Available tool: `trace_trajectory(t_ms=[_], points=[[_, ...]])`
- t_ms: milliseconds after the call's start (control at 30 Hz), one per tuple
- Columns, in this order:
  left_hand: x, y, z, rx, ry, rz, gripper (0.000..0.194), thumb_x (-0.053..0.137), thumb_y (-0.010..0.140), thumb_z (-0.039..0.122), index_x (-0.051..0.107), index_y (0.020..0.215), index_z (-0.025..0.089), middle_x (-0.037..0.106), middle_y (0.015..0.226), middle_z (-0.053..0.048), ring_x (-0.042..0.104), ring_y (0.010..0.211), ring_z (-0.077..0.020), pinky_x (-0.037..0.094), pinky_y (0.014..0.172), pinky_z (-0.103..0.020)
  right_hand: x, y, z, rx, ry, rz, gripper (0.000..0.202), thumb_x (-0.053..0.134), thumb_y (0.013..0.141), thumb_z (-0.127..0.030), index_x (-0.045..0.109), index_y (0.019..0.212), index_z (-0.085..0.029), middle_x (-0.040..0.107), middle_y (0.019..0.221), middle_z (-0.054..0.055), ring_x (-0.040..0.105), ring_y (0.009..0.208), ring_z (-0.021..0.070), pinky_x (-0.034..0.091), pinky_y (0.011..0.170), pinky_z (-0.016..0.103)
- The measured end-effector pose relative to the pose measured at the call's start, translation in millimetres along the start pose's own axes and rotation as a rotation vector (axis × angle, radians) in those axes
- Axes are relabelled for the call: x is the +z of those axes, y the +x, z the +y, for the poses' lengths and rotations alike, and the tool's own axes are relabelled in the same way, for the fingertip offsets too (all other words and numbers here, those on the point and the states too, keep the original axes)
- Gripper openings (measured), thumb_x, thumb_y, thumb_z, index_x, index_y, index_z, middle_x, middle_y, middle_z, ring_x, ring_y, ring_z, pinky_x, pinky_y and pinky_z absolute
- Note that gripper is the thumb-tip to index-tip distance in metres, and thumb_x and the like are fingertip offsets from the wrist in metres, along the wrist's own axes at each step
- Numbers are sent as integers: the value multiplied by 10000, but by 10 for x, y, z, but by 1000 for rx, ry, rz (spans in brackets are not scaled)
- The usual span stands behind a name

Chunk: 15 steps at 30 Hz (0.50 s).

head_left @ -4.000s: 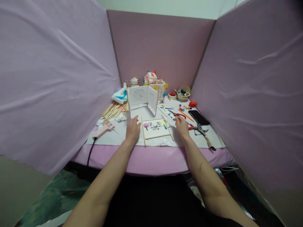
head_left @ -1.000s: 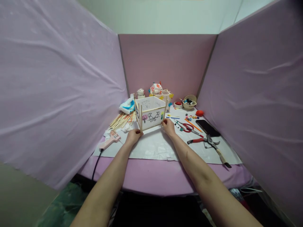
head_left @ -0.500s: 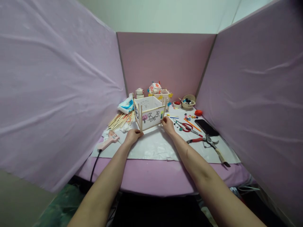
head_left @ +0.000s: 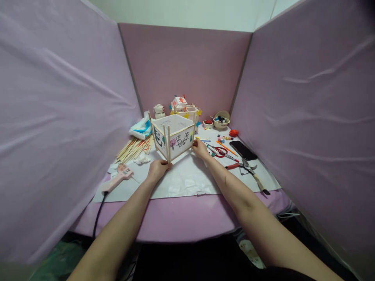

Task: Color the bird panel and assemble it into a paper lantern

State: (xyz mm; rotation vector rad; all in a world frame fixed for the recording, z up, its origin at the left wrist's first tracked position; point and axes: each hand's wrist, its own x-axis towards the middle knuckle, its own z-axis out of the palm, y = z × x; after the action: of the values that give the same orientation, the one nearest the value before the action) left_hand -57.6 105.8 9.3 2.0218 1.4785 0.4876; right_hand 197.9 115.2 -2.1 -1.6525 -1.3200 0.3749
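Note:
A square frame of wooden sticks with white drawn panels (head_left: 182, 143) stands upright on the white sheet, one corner towards me. A panda, a pink flower and two birds show on its near sides. My left hand (head_left: 158, 170) pinches the bottom of the near corner post. At the right corner, low down, the fingers of my right hand (head_left: 200, 149) are closed on the frame. Behind it stands a decorated stick structure (head_left: 187, 111) with yellow and blue pieces and a white top with red marks.
Left: glue gun (head_left: 118, 178), wooden sticks (head_left: 133, 150), blue-white packet (head_left: 142, 127), jar (head_left: 159, 111). Right: pliers (head_left: 249, 167), red-handled scissors (head_left: 221, 152), phone (head_left: 243, 150), bowl (head_left: 222, 121), small red-filled dish (head_left: 208, 124), red bundle (head_left: 233, 133).
The view has shifted, so most things lie further left. The stick frame has turned a little, and its panda side shows more. Both hands keep their hold.

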Motion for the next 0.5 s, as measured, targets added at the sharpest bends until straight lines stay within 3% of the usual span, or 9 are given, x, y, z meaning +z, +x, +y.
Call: trace_trajectory(t_ms=[133,233,367,500], points=[[68,26,78,28,-23,29,221,690,876,367,742,933,160,740,857,-28,687,835,-210,517,788,-328,-100,56,-28,-7,-57,-54,336,597,783,-49,662,1084,-185,758,1034,73,688,933,209,519,862,325],[82,49,90,49,-54,46,253,697,801,381,788,930,182,777,877,-37,699,852,-246,477,732,-296,-334,137,-44,-17,-111,-69,339,673,746,-70,694,1068,-176,758,1055,85,687,958,224,524,887,333],[83,75,60,38,-75,40,354,675,750,460,799,920,175,784,873,-57,698,831,-266,465,715,-301,-1024,407,25,-9,-174,-22,287,635,811,-127,709,1086,-158,747,1095,93,681,1010,212,512,946,338],[81,79,47,19,-86,5,401,655,731,516,794,896,178,782,851,-61,698,812,-276,461,699,-307,-1811,750,196,69,-252,78,282,580,848,-168,706,1096,-126,748,1015,107,690,921,211,545,862,340]])
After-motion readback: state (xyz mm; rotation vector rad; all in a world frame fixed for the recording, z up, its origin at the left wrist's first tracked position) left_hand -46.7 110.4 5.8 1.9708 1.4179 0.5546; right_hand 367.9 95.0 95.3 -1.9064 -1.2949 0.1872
